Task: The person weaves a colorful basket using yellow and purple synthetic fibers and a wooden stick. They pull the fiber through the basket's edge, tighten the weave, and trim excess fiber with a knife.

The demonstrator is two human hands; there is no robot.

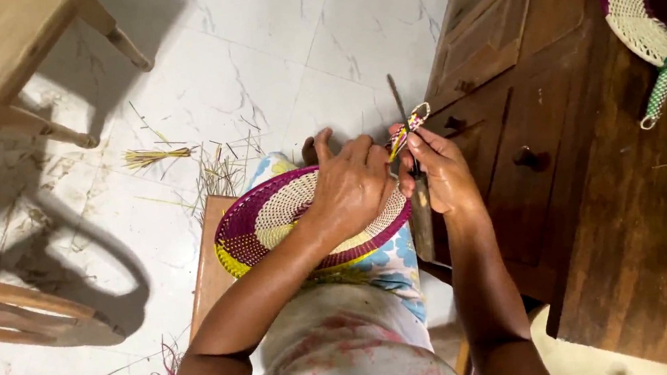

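Your left hand (pixel 349 186) is pressing, fingers curled, on purple-and-cream woven basket (pixel 272 221) lying on your lap. Your right hand (pixel 438 166) is pinching multicoloured strand loop (pixel 412 123) at basket rim. Dark wooden cabinet (pixel 591 189) is standing just right; straw scraps (pixel 187 164) are littering floor.

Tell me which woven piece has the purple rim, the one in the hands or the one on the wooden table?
The woven basket in the hands; the table piece is cream.
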